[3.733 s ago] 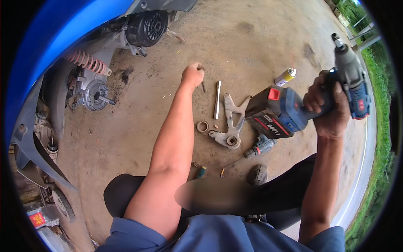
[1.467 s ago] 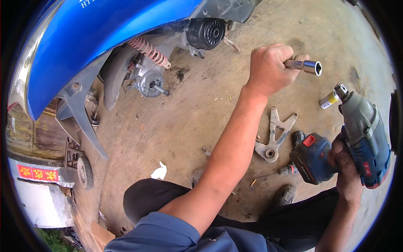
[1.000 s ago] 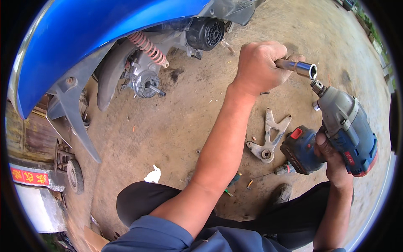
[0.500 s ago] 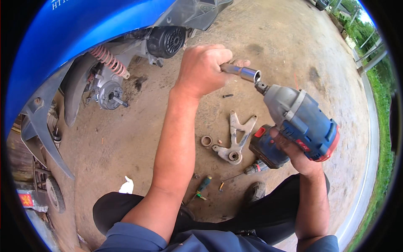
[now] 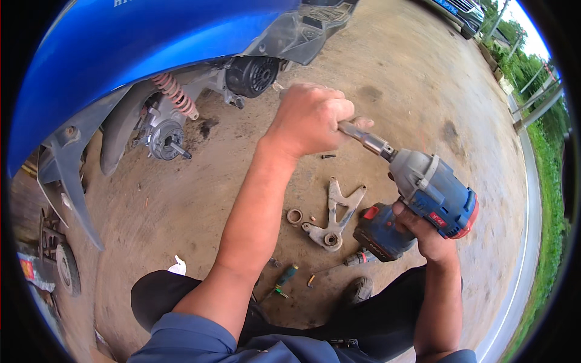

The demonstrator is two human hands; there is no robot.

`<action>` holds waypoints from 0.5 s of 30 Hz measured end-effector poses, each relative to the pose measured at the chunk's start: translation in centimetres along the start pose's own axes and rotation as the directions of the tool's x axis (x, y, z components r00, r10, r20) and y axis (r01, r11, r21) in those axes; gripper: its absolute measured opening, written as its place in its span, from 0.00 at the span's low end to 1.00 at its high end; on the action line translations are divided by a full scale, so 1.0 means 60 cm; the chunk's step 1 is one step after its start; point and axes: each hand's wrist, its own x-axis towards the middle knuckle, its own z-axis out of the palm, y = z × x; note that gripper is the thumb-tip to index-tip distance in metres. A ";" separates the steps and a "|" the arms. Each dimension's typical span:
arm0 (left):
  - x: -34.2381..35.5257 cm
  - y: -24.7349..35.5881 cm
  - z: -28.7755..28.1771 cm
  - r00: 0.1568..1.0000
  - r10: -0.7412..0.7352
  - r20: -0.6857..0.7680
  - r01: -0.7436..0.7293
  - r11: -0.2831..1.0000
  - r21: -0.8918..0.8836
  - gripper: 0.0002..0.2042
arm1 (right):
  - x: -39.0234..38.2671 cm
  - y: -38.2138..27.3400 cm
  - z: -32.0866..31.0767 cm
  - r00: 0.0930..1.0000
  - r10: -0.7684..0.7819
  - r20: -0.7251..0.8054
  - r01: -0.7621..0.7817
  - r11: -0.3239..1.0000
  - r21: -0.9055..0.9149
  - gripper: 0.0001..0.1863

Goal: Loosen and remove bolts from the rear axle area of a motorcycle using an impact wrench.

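My left hand (image 5: 310, 115) is closed around a long metal socket (image 5: 372, 139), whose far end now meets the drive of a blue-and-grey cordless impact wrench (image 5: 433, 190). The wrench's handle is gripped in my right hand (image 5: 426, 236); its large battery (image 5: 384, 236) hangs to the left. Below the socket lie a grey forked metal bracket (image 5: 334, 218), a metal ring (image 5: 294, 217), a small dark bolt (image 5: 328, 156), a green-handled screwdriver (image 5: 286, 276) and a cordless drill (image 5: 358, 258), partly behind the battery.
A blue scooter body (image 5: 139, 36) fills the upper left, with a pink shock spring (image 5: 175, 97), exposed hub (image 5: 166, 141) and fan cover (image 5: 251, 77). A wheeled frame (image 5: 66, 269) stands lower left. A car (image 5: 463, 15) is at the back; a road (image 5: 523, 272) runs along the right.
I have brought the wrench leftward and its drive up to the socket; the two now sit in line, joined end to end. Half a second ago they were touching at an angle.
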 end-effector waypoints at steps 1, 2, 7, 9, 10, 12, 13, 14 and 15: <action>0.003 0.005 -0.004 1.000 -0.011 -0.001 0.011 1.000 0.021 0.25 | -0.001 0.002 -0.006 1.000 -0.008 0.023 0.008 1.000 0.003 0.21; 0.008 0.012 -0.006 0.996 0.008 0.087 -0.007 1.000 -0.010 0.22 | -0.003 0.006 -0.015 1.000 0.004 0.027 -0.004 1.000 0.000 0.20; 0.033 0.035 -0.001 0.910 0.038 0.412 -0.020 0.999 -0.048 0.13 | 0.006 0.014 -0.018 0.997 -0.068 0.031 0.067 0.998 0.020 0.12; 0.023 0.025 0.011 0.940 -0.018 0.342 0.006 0.999 0.036 0.05 | 0.026 0.047 0.000 0.999 0.029 0.043 -0.036 0.981 0.192 0.14; 0.028 0.030 0.013 0.915 -0.098 0.392 0.113 0.994 -0.015 0.06 | 0.036 0.055 0.006 0.996 0.063 0.068 -0.080 0.957 0.277 0.17; 0.004 0.029 0.046 0.952 -0.266 0.154 0.267 0.964 0.013 0.12 | 0.059 0.071 0.011 0.985 0.132 0.114 -0.166 0.911 0.378 0.18; -0.032 0.012 0.054 0.905 -0.419 -0.072 0.423 0.903 0.075 0.18 | 0.082 0.094 0.039 0.961 0.174 0.216 -0.263 0.820 0.509 0.18; -0.063 -0.004 0.065 0.823 -0.550 -0.142 0.564 0.822 0.081 0.30 | 0.099 0.110 0.062 0.936 0.191 0.296 -0.327 0.780 0.533 0.19; -0.092 -0.012 0.084 0.718 -0.641 -0.272 0.661 0.750 -0.025 0.33 | 0.109 0.127 0.079 0.913 0.219 0.345 -0.387 0.730 0.563 0.19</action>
